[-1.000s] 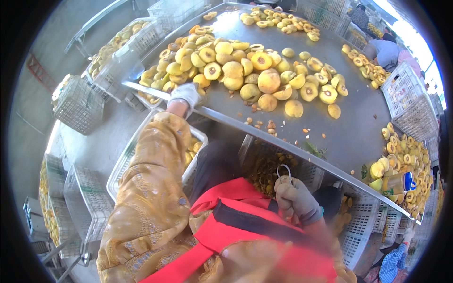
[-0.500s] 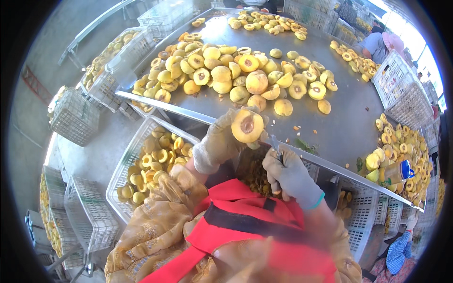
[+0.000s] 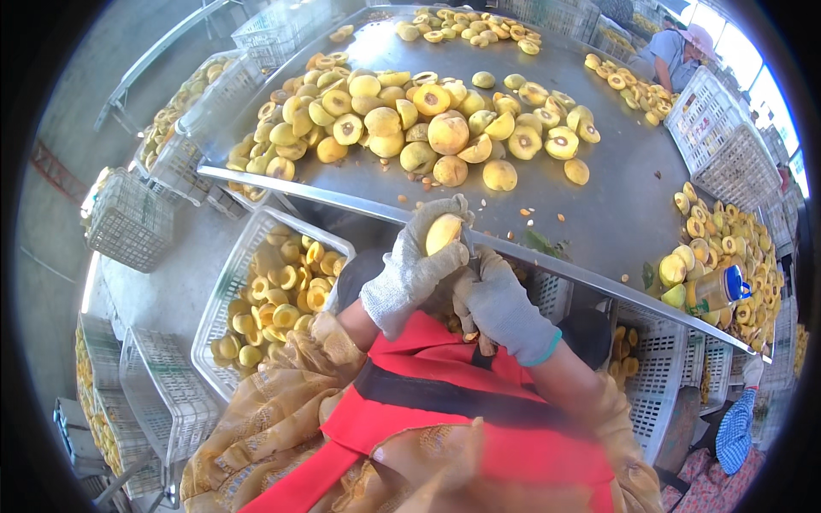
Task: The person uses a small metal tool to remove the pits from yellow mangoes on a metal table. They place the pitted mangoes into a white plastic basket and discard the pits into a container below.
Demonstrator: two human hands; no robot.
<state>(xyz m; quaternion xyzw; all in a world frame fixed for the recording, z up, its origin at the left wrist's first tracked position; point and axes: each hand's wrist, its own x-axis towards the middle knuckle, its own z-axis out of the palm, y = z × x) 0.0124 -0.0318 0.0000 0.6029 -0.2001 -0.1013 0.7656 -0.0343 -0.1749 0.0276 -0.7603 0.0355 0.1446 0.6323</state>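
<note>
Cupping a yellow stone fruit (image 3: 443, 234) in our left hand (image 3: 412, 265), likely for steadiness, we clamp our right hand (image 3: 508, 309) around a tool (image 3: 487, 346).

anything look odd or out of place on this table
A blue-lidded jar looks out of place, sitting amid the cut fruit at right rather than apart from it. Green leaf scraps lie loose on the table.

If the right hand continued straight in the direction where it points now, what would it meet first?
Probably the left hand, which holds a yellow peach; whether the right hand touches it is unclear.
</note>
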